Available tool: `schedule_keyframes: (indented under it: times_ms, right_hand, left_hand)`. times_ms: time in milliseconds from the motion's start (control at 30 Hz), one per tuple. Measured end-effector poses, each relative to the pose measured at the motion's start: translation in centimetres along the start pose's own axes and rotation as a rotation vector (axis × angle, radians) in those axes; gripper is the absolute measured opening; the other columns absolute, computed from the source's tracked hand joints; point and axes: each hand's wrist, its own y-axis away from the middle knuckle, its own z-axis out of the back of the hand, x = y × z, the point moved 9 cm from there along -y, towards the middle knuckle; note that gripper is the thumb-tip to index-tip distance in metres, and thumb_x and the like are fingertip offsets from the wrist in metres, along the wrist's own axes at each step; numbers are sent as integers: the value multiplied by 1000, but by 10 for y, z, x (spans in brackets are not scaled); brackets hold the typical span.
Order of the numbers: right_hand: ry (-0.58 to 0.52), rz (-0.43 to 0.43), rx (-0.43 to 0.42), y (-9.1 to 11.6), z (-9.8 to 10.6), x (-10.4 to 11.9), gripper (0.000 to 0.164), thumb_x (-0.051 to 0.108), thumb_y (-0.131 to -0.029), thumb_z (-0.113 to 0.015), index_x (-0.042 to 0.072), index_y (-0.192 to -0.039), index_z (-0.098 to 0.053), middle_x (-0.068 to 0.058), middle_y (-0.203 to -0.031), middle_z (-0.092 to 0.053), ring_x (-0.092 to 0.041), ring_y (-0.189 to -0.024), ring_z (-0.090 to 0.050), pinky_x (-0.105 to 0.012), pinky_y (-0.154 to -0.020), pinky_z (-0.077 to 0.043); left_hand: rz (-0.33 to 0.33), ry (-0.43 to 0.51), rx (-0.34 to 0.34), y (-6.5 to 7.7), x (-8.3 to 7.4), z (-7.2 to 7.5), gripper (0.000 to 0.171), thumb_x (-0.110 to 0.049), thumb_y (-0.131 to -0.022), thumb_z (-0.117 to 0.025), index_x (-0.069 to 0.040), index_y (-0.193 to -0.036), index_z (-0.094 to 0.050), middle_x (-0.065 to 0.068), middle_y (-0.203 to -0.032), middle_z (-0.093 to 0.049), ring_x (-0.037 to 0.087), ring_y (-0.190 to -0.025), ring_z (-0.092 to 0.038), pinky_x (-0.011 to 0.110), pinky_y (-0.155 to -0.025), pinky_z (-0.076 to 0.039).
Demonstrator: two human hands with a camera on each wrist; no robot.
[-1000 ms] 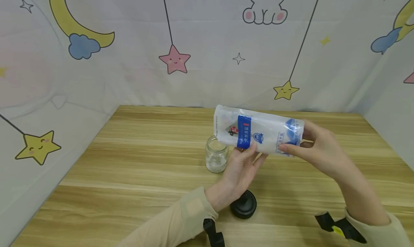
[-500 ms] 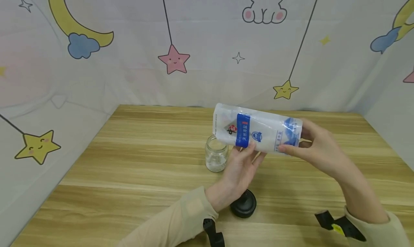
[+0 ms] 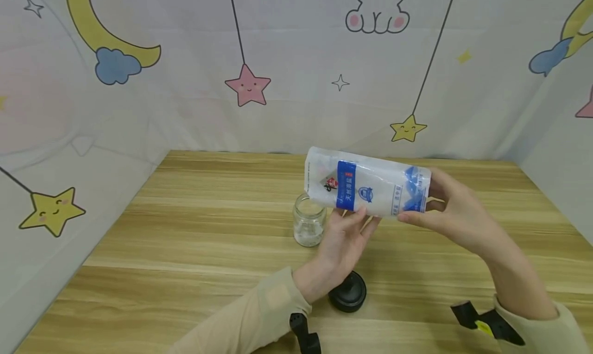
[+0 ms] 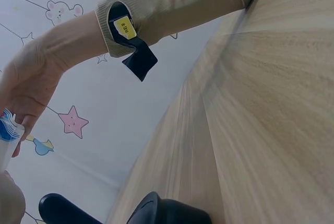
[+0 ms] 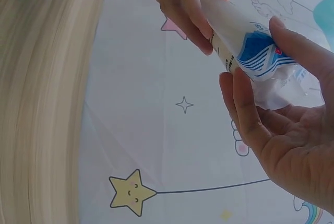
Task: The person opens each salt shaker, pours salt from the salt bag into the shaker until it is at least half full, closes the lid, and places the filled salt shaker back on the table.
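A white and blue salt bag [image 3: 377, 187] is held sideways above the table, its left end over the mouth of a glass jar [image 3: 309, 225]. White grains lie in the jar's lower part. My right hand [image 3: 456, 210] grips the bag's right end, thumb in front and fingers behind. From below, my left hand [image 3: 340, 243] holds the bag near its middle, thumb on the front. In the right wrist view both hands are curled round the salt bag [image 5: 255, 51]. A black lid [image 3: 348, 292] lies on the table below my left hand.
The wooden table [image 3: 185, 271] reaches back to a white cloth backdrop [image 3: 296, 117] printed with stars and a moon. Cloth also closes off the left and right sides. Black straps [image 3: 306, 334] sit at both cuffs.
The salt bag's right end has risen slightly along with my right hand. Both hands keep their hold; jar and lid stay where they were.
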Motion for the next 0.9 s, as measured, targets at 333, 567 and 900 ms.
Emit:
schedule_keyframes:
  times_ms: [333,567,900]
  right_hand:
    - [9,38,-40,0,0,6,65,14,-79,-79,7,-134,-46,-14,-113,-63,0,-85,-65,-17,-69,-58]
    - [-6,34,-36,1,-3,8,62,14,-81,-77,7,-134,-46,-16,-111,-64,-3,-81,-67,-19,-67,-58]
    - [18,59,-69,1,-1,10,60,13,-83,-75,7,-136,-46,-19,-108,-67,-1,-78,-67,-22,-63,-59]
  left_hand:
    - [-18,-32,-4,-1,-2,2,52,1,-97,-46,-22,-143,-36,2,-145,-46,16,-128,-51,35,-112,-42]
    - [-16,-37,-24,-1,-1,4,50,0,-98,-47,-22,-142,-36,2,-141,-48,15,-125,-53,35,-110,-43]
    - [-14,-22,-10,0,-1,2,56,2,-96,-47,-25,-143,-36,1,-145,-45,17,-128,-51,34,-110,-43]
